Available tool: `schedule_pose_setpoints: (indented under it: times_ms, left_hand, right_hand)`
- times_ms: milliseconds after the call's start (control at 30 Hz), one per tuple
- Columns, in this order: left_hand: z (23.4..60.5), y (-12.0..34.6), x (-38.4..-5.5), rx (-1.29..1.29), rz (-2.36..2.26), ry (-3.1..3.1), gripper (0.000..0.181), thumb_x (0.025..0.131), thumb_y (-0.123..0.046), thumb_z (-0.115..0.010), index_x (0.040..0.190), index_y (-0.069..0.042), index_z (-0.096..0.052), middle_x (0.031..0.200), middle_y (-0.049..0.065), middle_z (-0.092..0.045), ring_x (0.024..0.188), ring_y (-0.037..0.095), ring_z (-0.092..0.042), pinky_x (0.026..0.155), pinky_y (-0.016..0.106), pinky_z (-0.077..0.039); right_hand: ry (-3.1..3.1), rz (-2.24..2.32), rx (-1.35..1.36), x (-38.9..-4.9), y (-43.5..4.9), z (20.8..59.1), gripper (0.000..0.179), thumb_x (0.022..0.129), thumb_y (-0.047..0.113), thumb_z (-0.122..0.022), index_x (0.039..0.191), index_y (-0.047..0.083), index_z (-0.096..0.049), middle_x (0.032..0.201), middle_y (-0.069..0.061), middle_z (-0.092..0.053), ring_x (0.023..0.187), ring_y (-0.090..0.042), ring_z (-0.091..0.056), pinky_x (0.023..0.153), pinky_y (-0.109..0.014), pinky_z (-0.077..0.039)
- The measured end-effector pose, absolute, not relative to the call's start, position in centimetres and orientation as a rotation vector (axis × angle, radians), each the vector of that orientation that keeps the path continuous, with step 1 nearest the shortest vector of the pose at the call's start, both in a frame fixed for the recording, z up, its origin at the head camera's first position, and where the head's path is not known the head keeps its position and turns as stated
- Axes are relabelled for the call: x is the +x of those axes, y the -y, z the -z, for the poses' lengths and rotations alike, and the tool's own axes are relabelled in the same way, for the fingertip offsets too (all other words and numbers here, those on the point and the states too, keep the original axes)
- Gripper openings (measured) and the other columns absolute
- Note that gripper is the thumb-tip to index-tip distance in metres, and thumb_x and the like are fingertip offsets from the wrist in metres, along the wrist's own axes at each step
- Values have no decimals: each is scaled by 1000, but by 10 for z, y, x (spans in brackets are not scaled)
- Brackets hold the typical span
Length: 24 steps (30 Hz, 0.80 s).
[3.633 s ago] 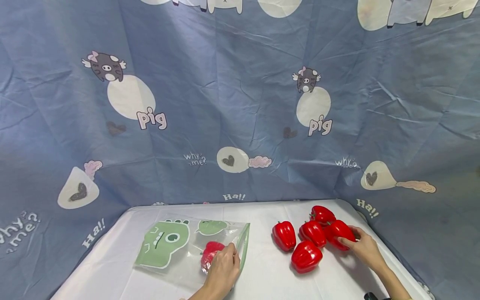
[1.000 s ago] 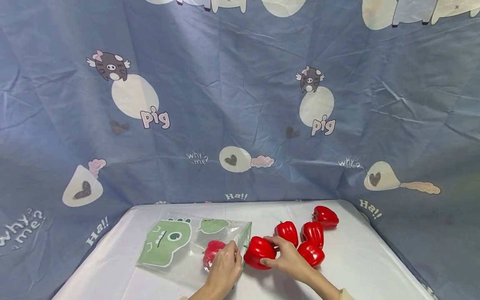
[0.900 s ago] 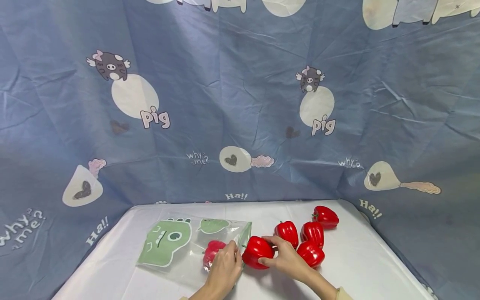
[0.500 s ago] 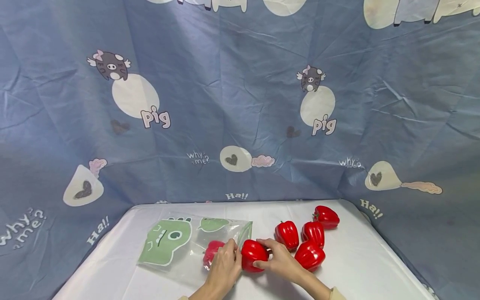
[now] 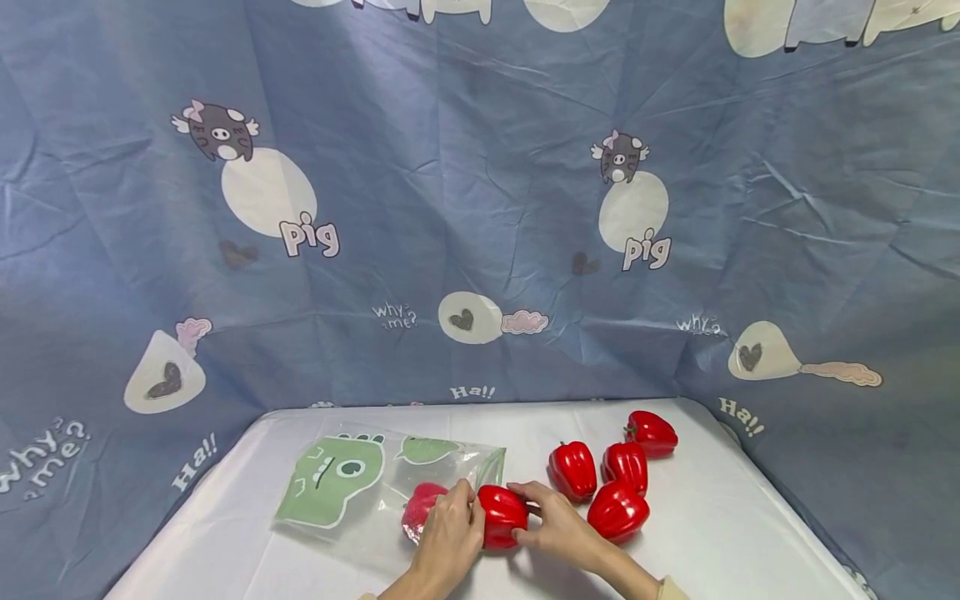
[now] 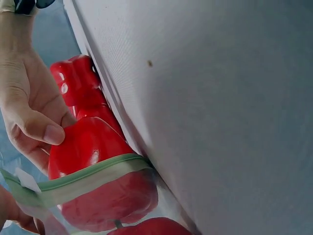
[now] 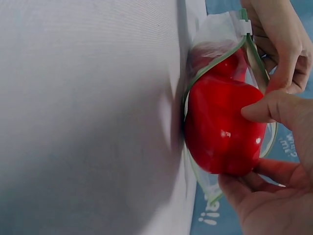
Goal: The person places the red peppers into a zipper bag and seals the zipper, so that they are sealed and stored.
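Note:
My right hand holds a red bell pepper between thumb and fingers. In the left wrist view the front half of this bell pepper is inside the mouth of a clear zip bag, behind its green rim. With its fingers curled, my left hand pinches the edge of the zip bag, which carries a green dinosaur print. Another bell pepper lies inside the bag, partly behind my left hand. The right wrist view shows the held pepper filling the bag's opening, beside the slider.
Several red bell peppers lie to the right on the white tabletop; the nearest pepper is beside my right forearm, the farthest pepper toward the back. A blue patterned cloth hangs behind the table.
My right hand took the pepper from the group at the right, carried it left to the bag, and has moved it partly into the mouth. My left hand stays on the bag's edge.

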<state>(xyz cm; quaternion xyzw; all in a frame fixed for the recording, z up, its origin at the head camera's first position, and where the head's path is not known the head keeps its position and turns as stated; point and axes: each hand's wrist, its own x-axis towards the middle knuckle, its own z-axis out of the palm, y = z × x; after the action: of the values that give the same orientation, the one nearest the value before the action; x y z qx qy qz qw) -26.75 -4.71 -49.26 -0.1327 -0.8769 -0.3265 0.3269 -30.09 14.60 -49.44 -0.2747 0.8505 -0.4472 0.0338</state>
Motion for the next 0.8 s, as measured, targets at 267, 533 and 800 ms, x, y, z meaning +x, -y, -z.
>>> schedule_pose_setpoints:
  times_ms: [267,533,800]
  left_hand:
    - [492,47,-268,-336,860,2297,20,76,-1,-65,72,-14,-50,59,-7,-51,52,6,-46,49,22,-39]
    - [492,46,-269,-345,841,2288,21,75,0,-66,72,-14,-51,60,-5,-55,53,5,-46,49,21,-40]
    - [493,46,-268,-358,830,2281,21,75,0,-67,72,-14,-52,62,-6,-55,56,7,-50,51,22,-42]
  right_hand:
    - [-2577,1414,-915,-299,-146,498,60,79,9,-70,136,1,-50,125,-6,-60,118,-25,-59,96,-35,-48]
    - [-2542,1472,-919,-298,-143,500,58,80,10,-71,134,1,-52,124,-8,-62,113,-26,-62,94,-36,-50]
    - [-2489,1545,-855,-300,-139,503,51,80,9,-72,128,4,-56,123,-11,-62,115,-28,-61,93,-36,-50]
